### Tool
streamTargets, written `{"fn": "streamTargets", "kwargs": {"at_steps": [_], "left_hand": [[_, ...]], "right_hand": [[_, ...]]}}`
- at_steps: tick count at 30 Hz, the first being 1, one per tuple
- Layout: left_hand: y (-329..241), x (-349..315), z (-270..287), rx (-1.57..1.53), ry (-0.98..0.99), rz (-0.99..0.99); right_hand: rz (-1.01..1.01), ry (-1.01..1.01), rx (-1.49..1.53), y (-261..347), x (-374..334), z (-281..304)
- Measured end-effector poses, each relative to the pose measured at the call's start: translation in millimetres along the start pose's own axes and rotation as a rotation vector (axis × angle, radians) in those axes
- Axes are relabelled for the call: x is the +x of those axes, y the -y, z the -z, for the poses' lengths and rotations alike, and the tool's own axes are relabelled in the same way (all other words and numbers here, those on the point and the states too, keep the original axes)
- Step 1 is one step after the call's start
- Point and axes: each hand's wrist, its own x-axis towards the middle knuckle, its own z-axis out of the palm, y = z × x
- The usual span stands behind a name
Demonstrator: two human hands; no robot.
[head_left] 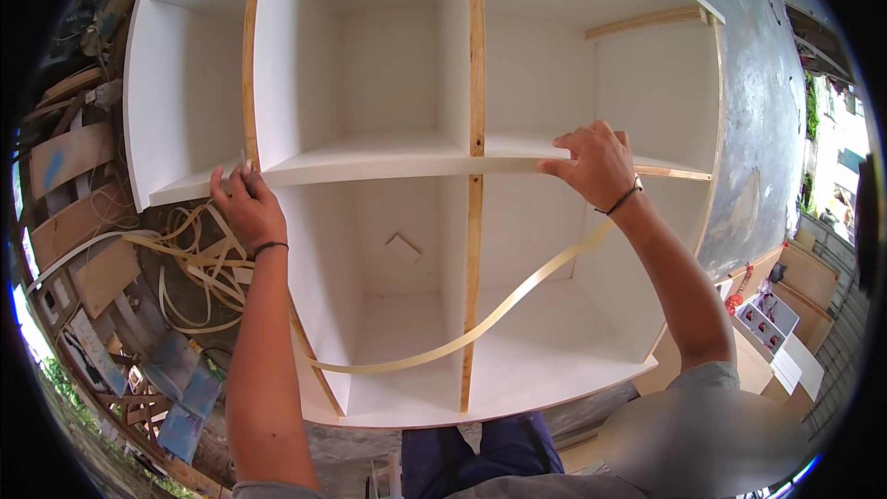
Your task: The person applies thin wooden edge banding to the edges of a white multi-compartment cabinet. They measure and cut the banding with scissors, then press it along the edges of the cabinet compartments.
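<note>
As a tangle of pale strips (199,263) lies just left of a white cabinet (388,65), the left hand (249,212) is at the cabinet's middle shelf edge (370,168), fingers bent close together; a slim greyish item (244,161) at the fingertips is too small to identify. To the right, a loose cream strip (517,297) sweeps in a curve across the cabinet's lower front, rising toward the right forearm (674,286), where its upper end is hidden. It looks light, thin and springy, apt to twist or crease if bent sharply, and is probably best held flat between thumb and fingertips. Farther right on the cabinet, the right hand (596,166) shows thumb and fingers parted, thumb at the shelf edge, with bare wood (676,172) beyond.
</note>
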Motion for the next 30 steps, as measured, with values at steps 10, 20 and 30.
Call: {"fn": "streamTargets", "kwargs": {"at_steps": [10,20,30], "left_hand": [[2.4,0.0,-1.9,-0.018,0.020,-0.012],[0.7,0.8,-0.4,0.000,0.024,-0.038],[2.1,0.9,-2.1,0.002,0.015,-0.055]], "right_hand": [[0.399,-0.215,0.231,4.0,-11.6,-31.1],[0.480,-0.214,0.231,-1.7,-2.6,-32.4],[0.039,0.345,0.461,6.4,33.4,-12.6]]}}
